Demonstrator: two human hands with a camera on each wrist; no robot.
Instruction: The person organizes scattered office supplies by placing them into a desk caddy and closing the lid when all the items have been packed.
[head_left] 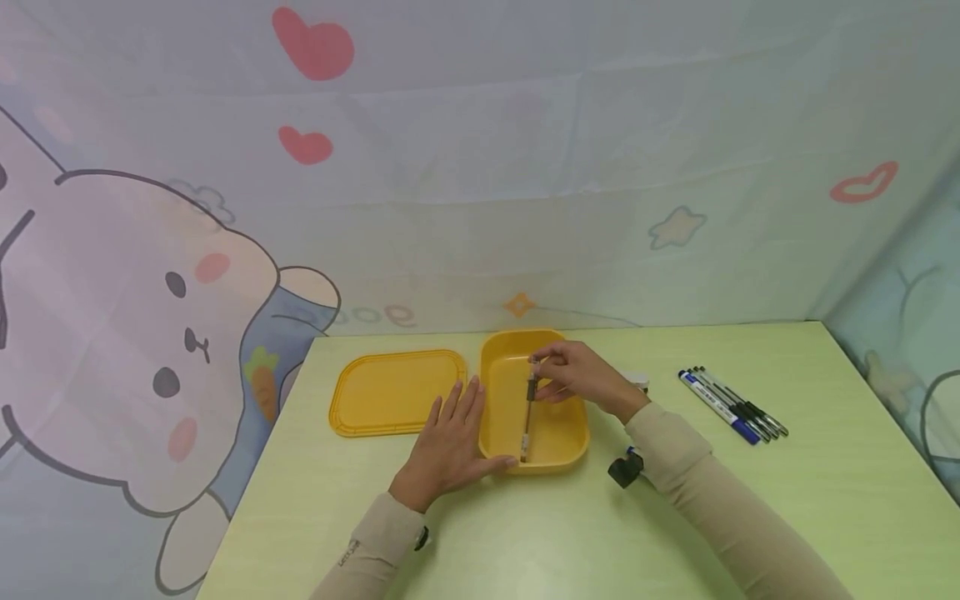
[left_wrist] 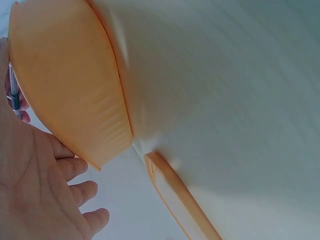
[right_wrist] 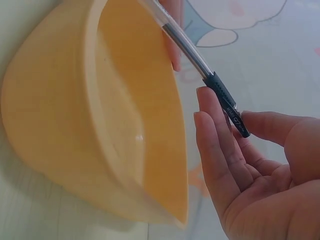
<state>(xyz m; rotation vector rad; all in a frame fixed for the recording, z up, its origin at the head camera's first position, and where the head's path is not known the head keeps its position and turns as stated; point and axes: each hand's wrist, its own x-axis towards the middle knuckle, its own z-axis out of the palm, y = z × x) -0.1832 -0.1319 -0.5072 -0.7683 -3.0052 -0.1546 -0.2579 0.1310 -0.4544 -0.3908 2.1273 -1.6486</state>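
Observation:
A yellow plastic box (head_left: 491,442) stands at the middle of the table. My right hand (head_left: 581,375) pinches a gel pen (head_left: 529,408) by its dark cap end, between thumb and fingers; in the right wrist view the pen (right_wrist: 192,52) slants up over the box (right_wrist: 45,95). From the head view, the pen overlaps the box's inside lengthwise. On the box's left side rests my left hand (head_left: 450,442), fingers straight and thumb along the near rim. The left wrist view shows that hand (left_wrist: 40,180) with its palm toward the camera and fingers against the rim.
Left of the box lies its flat yellow lid (head_left: 397,392). To the right, a blue-and-white marker (head_left: 716,404) and several pens (head_left: 750,410) with dark grips lie side by side. A small white object (head_left: 638,381) shows behind the right wrist. A printed cloth (head_left: 465,167) hangs behind the table.

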